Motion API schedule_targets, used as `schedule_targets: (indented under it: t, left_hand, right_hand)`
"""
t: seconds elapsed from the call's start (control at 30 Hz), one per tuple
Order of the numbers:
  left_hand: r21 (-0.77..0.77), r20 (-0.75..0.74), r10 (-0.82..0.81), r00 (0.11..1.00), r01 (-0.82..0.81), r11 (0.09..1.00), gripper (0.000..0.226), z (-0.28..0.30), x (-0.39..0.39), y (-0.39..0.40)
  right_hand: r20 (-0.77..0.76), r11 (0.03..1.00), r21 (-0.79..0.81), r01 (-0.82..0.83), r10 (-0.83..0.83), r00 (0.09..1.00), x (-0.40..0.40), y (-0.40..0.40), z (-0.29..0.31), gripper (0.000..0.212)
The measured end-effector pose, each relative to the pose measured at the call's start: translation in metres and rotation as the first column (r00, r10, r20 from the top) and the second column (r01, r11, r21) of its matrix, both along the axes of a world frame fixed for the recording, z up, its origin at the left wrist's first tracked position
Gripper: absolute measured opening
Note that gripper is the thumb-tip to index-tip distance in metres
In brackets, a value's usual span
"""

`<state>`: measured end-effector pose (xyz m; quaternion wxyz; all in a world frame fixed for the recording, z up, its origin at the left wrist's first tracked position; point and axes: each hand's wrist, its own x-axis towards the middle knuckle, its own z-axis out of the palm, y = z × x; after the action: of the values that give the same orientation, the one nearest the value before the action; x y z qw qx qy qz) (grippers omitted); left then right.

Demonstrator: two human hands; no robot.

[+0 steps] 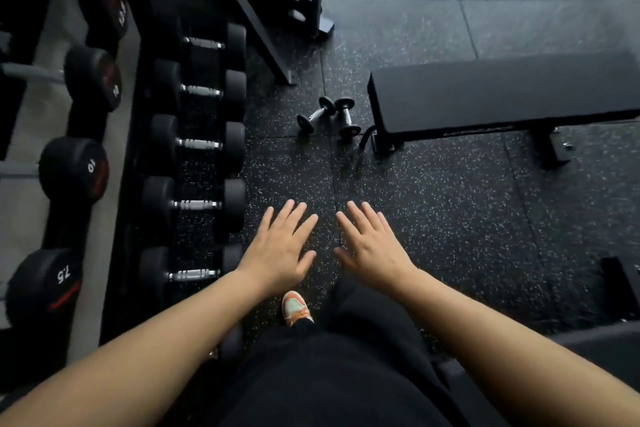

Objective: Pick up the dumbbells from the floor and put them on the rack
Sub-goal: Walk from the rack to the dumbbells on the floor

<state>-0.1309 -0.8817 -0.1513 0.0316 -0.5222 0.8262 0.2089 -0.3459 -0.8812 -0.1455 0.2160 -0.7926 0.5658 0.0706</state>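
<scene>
Two small dumbbells with chrome handles lie on the speckled black floor ahead of me, one (316, 113) slanted at the left and one (347, 117) to its right, their far ends close together. They sit just left of the bench's end. My left hand (280, 251) and my right hand (372, 246) are stretched out palms down with fingers spread, side by side, well short of the dumbbells and holding nothing. The dumbbell rack (128, 121) runs along the left with several black dumbbells on two tiers.
A flat black bench (498, 94) stands at the right, its foot (554, 149) on the floor. A slanted black machine frame (256, 21) stands at the back. My orange shoe (296, 308) is below my hands. A dark object (620, 284) sits at the right edge.
</scene>
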Motion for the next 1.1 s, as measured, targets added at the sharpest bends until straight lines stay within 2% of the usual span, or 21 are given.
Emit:
schedule_targets:
  t: [0.27,0.5,0.6,0.73,0.93,1.1]
  left_hand:
    - [0.056,0.061,-0.083,0.995,0.08,0.995,0.069,-0.029,-0.002,-0.154]
    - [0.149,0.126,-0.052,0.991,0.033,0.988,0.067,-0.045,-0.015,-0.291]
    - [0.145,0.122,-0.066,0.99,0.048,0.988,0.066,-0.051,-0.021,-0.351]
    - [0.138,0.102,-0.085,0.991,0.07,0.988,0.066,-0.067,-0.027,-0.422]
    - [0.187,0.105,-0.146,0.984,0.125,0.974,0.068,-0.123,-0.031,-0.534]
    - [0.262,0.133,-0.167,0.977,0.128,0.957,0.068,-0.207,-0.03,-0.616]
  right_hand:
    - [0.018,0.998,0.038,0.054,-0.055,0.998,-0.005,-0.141,-0.033,0.07]
    - [0.013,0.993,0.114,0.022,-0.024,1.0,-0.027,-0.272,-0.062,0.067]
    - [-0.012,0.989,0.147,0.01,-0.008,1.0,-0.036,-0.324,-0.068,0.067]
    - [-0.03,0.983,0.168,0.078,-0.074,0.997,-0.039,-0.388,-0.078,0.065]
    - [-0.05,0.962,0.221,0.158,-0.151,0.987,-0.032,-0.486,-0.128,0.066]
    - [-0.092,0.914,0.239,0.327,-0.314,0.945,-0.031,-0.555,-0.199,0.066]
